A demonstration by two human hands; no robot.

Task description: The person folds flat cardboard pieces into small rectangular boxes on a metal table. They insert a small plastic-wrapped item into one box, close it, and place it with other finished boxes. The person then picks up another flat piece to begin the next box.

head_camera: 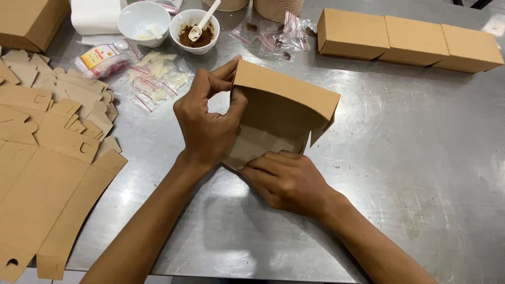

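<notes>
A half-folded box (279, 113) of plain brown card, matte and smooth, stands near the middle of a scuffed, shiny steel surface (421, 173). Its open inside faces the near side; its long axis runs from near left to far right, and the top panel curves over toward the right. The left hand (208, 123) grips the box's far-left corner, fingers (223, 71) clamped on the card edge with the thumb pressed inside. The right hand (286, 181) lies flat on the near bottom flap, fingers together, pressing it to the surface. To the left lies a heap of flat card blanks (47, 158), die-cut with rounded tabs. At the far right three finished boxes (410, 41) sit in a row, touching. At the far left stand two white bowls, one (143, 21) nearly empty, the other (195, 32) with brown powder and a white spoon (202, 22). Small clear sachets (155, 87) with red seals lie just near the bowls.
</notes>
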